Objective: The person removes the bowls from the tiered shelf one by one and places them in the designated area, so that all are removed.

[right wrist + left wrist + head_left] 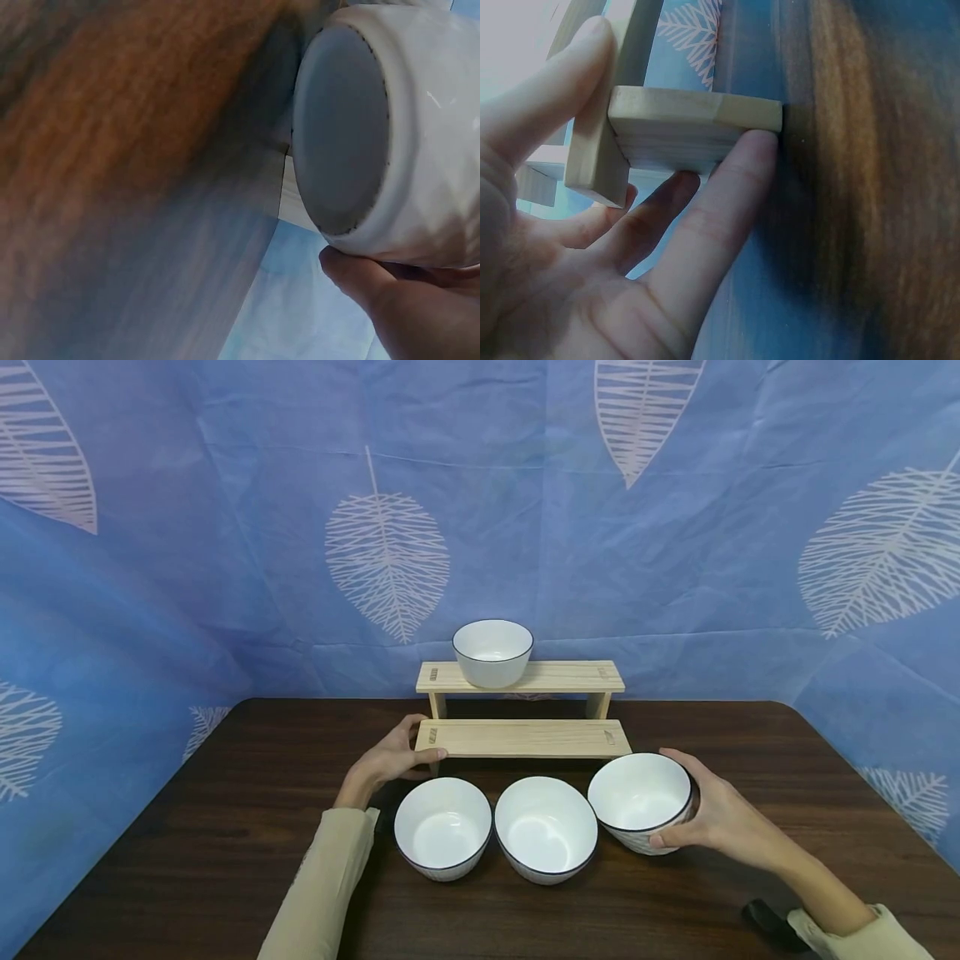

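My right hand (708, 806) grips a white bowl (637, 797) with a dark rim by its right side. In the right wrist view the underside of this bowl (341, 131) shows, raised off the tabletop and tilted. At the left end of a two-step wooden stand (525, 739), my left hand (392, 753) holds the lower step, thumb on its top. The left wrist view shows the fingers against the leg (694, 124) below that step. Two similar bowls, one on the left (444, 828) and one in the middle (547, 830), stand upright in front of the stand.
Another white bowl (492, 653) sits upright on the upper step (570, 675), left of its middle. The stand is near the back edge of the dark wooden table (187, 852). Behind hangs a blue cloth (495, 527) with white leaf prints.
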### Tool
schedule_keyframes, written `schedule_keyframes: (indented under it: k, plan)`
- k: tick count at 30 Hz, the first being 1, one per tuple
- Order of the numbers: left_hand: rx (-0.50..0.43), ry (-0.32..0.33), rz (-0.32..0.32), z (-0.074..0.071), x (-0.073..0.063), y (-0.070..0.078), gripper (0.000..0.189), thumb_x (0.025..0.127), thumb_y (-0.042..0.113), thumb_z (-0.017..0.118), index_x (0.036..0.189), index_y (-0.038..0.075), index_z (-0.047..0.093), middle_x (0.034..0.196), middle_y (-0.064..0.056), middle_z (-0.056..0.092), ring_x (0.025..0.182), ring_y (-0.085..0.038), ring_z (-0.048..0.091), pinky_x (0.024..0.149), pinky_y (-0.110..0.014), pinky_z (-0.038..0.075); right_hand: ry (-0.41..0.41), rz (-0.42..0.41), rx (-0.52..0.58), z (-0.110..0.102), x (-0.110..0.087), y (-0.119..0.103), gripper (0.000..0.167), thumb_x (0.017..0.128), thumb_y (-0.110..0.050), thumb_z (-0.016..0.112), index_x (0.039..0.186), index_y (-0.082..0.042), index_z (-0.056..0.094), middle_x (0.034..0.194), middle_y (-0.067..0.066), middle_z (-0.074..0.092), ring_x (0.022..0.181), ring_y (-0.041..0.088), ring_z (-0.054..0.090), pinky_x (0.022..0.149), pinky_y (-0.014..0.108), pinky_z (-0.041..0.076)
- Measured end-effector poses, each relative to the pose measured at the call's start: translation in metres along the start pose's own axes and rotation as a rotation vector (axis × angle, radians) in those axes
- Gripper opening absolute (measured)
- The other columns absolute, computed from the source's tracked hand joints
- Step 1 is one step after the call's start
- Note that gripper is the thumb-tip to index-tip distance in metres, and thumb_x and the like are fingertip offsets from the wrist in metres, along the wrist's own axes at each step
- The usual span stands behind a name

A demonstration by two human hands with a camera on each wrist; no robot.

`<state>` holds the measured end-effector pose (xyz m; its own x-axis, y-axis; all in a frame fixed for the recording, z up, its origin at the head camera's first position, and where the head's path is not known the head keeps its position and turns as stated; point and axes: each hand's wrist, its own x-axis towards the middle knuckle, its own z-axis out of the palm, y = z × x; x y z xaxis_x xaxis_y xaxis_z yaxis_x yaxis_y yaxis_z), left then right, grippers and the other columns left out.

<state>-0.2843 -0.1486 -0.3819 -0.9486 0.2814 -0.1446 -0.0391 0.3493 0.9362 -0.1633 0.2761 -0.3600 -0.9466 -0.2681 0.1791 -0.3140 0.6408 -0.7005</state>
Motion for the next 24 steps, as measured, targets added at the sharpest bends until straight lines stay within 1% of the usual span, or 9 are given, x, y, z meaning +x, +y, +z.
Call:
schedule_keyframes:
  k: [4, 11, 14, 17, 19, 22, 24]
  plan:
    - [-0.005, 0.001, -0.003, 0.0, 0.0, 0.001, 0.072, 0.095, 0.008, 0.072, 0.151, 0.001, 0.027, 0.137, -0.027, 0.046, 0.112, -0.039, 0.062, 0.09, -0.054, 0.055, -0.034, 0.005, 0.027, -0.001, 0.0, 0.002, 0.108, 0.071, -0.013, 0.09, 0.152, 0.011, 0.024, 0.13, 0.035, 0.053, 0.109, 0.043, 0.06, 0.072, 0.038, 0.055]
    - [-0.01, 0.0, -0.001, 0.0, 0.0, 0.001, 0.073, 0.094, 0.006, 0.073, 0.151, 0.0, 0.026, 0.136, -0.027, 0.046, 0.111, -0.039, 0.062, 0.09, -0.055, 0.055, -0.145, -0.004, 0.131, -0.011, 0.0, 0.008, 0.107, 0.077, -0.008, 0.085, 0.155, 0.008, 0.013, 0.137, 0.037, 0.041, 0.115, 0.045, 0.053, 0.072, 0.031, 0.054]
    - [-0.007, -0.002, 0.0, 0.001, 0.0, 0.001, 0.072, 0.094, 0.006, 0.073, 0.15, 0.0, 0.027, 0.135, -0.027, 0.046, 0.111, -0.039, 0.062, 0.089, -0.055, 0.056, -0.183, -0.023, 0.156, -0.015, -0.002, 0.013, 0.106, 0.076, -0.005, 0.084, 0.154, 0.008, 0.013, 0.138, 0.037, 0.038, 0.114, 0.044, 0.053, 0.072, 0.03, 0.055]
    - [-0.005, 0.002, -0.006, 0.0, 0.0, 0.001, 0.072, 0.094, 0.006, 0.073, 0.149, 0.001, 0.028, 0.135, -0.026, 0.047, 0.111, -0.039, 0.062, 0.09, -0.056, 0.055, -0.243, -0.045, 0.198, -0.017, -0.004, 0.02, 0.104, 0.075, -0.002, 0.084, 0.151, 0.01, 0.013, 0.139, 0.039, 0.034, 0.112, 0.045, 0.055, 0.072, 0.031, 0.056]
    - [-0.005, 0.002, -0.008, 0.0, -0.001, 0.001, 0.071, 0.094, 0.006, 0.073, 0.149, 0.001, 0.028, 0.135, -0.026, 0.047, 0.112, -0.04, 0.061, 0.09, -0.056, 0.055, -0.291, -0.043, 0.222, -0.018, -0.005, 0.025, 0.103, 0.077, -0.001, 0.083, 0.151, 0.009, 0.012, 0.14, 0.04, 0.03, 0.112, 0.047, 0.056, 0.072, 0.032, 0.057]
    - [-0.008, 0.0, -0.007, 0.0, -0.001, 0.001, 0.072, 0.094, 0.006, 0.073, 0.15, 0.001, 0.027, 0.134, -0.027, 0.047, 0.113, -0.041, 0.061, 0.09, -0.056, 0.055, -0.342, -0.047, 0.211, -0.019, -0.007, 0.03, 0.102, 0.08, -0.003, 0.082, 0.151, 0.008, 0.01, 0.142, 0.04, 0.026, 0.116, 0.05, 0.052, 0.074, 0.031, 0.055]
    - [-0.006, -0.003, -0.006, 0.0, -0.001, 0.002, 0.073, 0.094, 0.006, 0.073, 0.15, 0.001, 0.027, 0.134, -0.027, 0.047, 0.113, -0.041, 0.061, 0.09, -0.056, 0.055, -0.363, -0.062, 0.193, -0.021, -0.007, 0.033, 0.1, 0.082, -0.005, 0.081, 0.151, 0.007, 0.01, 0.143, 0.04, 0.025, 0.118, 0.05, 0.05, 0.075, 0.03, 0.054]
